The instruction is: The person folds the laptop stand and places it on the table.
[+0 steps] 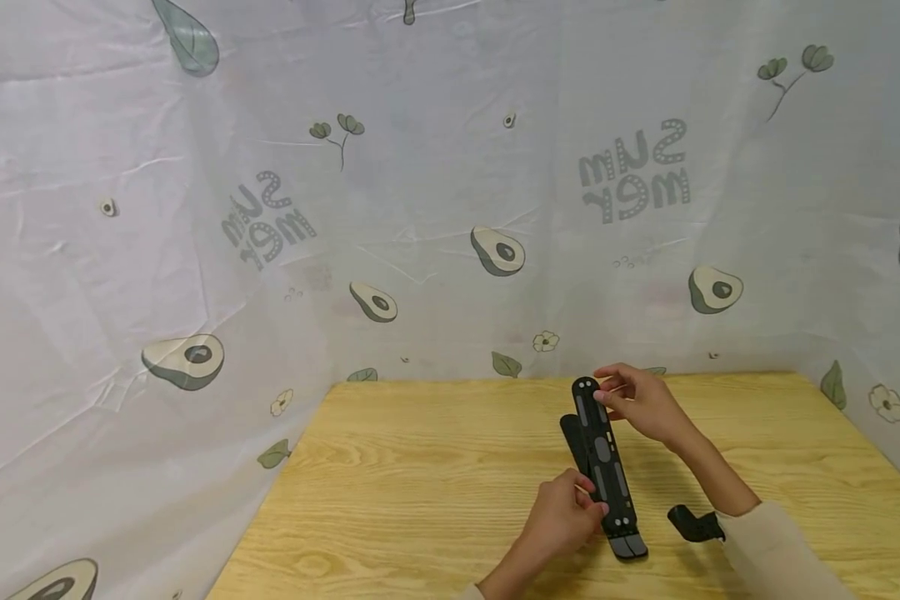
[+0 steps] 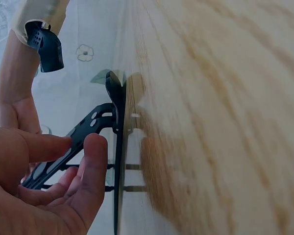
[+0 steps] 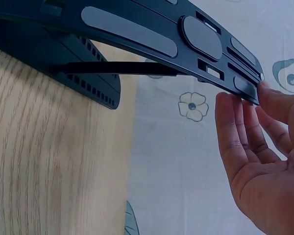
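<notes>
A black folding laptop stand (image 1: 602, 450) with grey pads stands partly unfolded on the table, its top plate tilted up from the base (image 1: 572, 437). In the right wrist view, a thin strut (image 3: 122, 68) spans between base (image 3: 83, 81) and plate. My left hand (image 1: 562, 517) pinches the plate's edge near its low end, beside the grey-tipped lip (image 1: 629, 547). At the raised far end, my right hand (image 1: 641, 402) holds the plate between thumb and fingers. The left wrist view shows the plate (image 2: 78, 139) slanting away from the flat base (image 2: 118, 161).
The wood-grain table (image 1: 420, 483) extends to the left and right of the stand. A pale curtain (image 1: 420, 192) printed with avocados hangs behind and along the sides. A black wrist camera (image 1: 696, 523) sticks out from the right sleeve (image 1: 776, 550).
</notes>
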The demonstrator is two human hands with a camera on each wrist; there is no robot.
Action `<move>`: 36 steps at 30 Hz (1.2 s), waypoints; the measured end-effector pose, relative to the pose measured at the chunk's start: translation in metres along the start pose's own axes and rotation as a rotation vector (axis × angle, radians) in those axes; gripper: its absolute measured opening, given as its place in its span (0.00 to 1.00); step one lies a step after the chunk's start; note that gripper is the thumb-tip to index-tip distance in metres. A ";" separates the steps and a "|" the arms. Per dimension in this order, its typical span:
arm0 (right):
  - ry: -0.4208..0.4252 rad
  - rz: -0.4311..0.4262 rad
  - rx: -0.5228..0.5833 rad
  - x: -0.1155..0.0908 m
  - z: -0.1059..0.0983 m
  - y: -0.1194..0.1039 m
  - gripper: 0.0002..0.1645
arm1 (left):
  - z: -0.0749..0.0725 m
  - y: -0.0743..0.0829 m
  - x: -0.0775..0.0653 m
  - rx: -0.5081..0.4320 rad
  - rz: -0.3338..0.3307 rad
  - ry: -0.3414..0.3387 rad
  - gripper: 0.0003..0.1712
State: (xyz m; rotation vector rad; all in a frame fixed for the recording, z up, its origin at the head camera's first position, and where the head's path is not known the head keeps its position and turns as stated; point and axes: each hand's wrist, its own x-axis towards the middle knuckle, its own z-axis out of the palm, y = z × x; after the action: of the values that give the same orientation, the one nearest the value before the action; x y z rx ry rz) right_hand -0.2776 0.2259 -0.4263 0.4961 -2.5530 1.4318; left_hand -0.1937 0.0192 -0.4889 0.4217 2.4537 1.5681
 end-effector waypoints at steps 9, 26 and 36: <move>-0.012 0.001 0.001 0.002 0.005 -0.005 0.24 | 0.003 0.001 0.001 0.028 -0.008 -0.027 0.10; -0.004 0.034 0.026 0.003 0.008 -0.005 0.23 | 0.011 0.005 0.002 -0.004 -0.027 -0.003 0.11; 0.020 0.057 0.015 0.002 0.006 -0.002 0.22 | 0.004 0.000 0.003 -0.017 -0.003 -0.011 0.10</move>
State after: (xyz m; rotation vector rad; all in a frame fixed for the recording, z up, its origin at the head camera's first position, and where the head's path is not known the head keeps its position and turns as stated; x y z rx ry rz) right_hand -0.2788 0.2193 -0.4269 0.4123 -2.5628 1.4685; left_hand -0.1951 0.0237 -0.4902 0.4229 2.4300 1.5807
